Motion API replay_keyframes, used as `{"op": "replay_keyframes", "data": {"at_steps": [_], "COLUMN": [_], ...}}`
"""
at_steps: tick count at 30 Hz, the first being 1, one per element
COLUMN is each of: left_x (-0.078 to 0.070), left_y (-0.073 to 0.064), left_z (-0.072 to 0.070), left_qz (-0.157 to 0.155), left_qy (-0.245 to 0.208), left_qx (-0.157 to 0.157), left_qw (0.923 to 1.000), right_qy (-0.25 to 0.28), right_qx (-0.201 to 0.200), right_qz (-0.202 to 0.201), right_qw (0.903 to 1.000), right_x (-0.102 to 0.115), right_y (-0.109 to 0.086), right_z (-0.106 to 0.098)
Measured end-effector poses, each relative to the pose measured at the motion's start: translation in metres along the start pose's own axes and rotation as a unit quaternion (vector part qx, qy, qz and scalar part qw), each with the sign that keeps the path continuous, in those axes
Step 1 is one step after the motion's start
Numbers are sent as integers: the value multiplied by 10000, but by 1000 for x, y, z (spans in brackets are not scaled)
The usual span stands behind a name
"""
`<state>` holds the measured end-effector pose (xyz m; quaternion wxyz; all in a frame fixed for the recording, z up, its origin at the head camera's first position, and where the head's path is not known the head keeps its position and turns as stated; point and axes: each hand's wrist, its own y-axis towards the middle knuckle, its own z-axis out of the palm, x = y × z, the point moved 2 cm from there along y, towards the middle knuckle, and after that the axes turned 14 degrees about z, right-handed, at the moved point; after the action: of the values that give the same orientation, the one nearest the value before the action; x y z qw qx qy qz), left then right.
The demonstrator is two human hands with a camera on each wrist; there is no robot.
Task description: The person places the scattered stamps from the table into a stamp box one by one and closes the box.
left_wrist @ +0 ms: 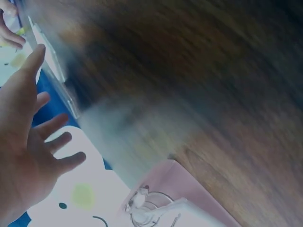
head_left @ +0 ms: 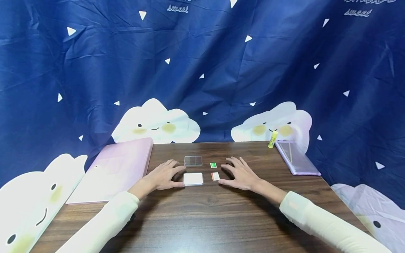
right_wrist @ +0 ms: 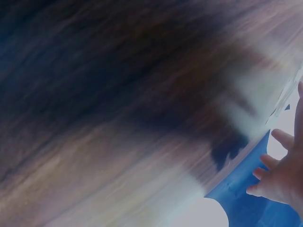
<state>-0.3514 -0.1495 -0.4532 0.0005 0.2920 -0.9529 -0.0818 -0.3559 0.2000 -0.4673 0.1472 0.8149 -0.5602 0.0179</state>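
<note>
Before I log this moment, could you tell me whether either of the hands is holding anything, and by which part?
Nothing is held. The left hand lies spread beside the white square card, the right hand beside the small red-edged tab, both with fingers straight on the table.

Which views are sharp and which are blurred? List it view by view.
Head view: sharp and evenly lit, both hands and the white card crisp, soft shadows beneath the hands, the table edges bowed by wide-angle distortion. Left wrist view: wood grain smeared by motion blur, the left hand fairly clear. Right wrist view: heavily smeared, dark patches, only the right hand's fingers readable.
</note>
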Motion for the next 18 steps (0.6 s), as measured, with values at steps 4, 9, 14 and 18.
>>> {"op": "replay_keyframes", "data": {"at_steps": [4, 9, 14, 18], "left_x": [-2, -3, -3, -2], "left_y": [1, 3, 6, 8], "left_z": [0, 1, 3, 4], "left_qz": [108, 89, 4, -58], "left_qy": [-321, -672, -1056, -1233], "left_qx": [65, 50, 51, 43], "left_qw": [9994, 9977, 9944, 9923], "right_qy": [108, 164, 150, 187], "right_qx": [-82, -160, -26, 153], "right_qz": [-157, -274, -139, 1], "right_qw": [9998, 9994, 9998, 9997], "right_x": [4, 10, 15, 20], "right_y": [2, 4, 6, 9], "right_z": [1, 2, 4, 6]}}
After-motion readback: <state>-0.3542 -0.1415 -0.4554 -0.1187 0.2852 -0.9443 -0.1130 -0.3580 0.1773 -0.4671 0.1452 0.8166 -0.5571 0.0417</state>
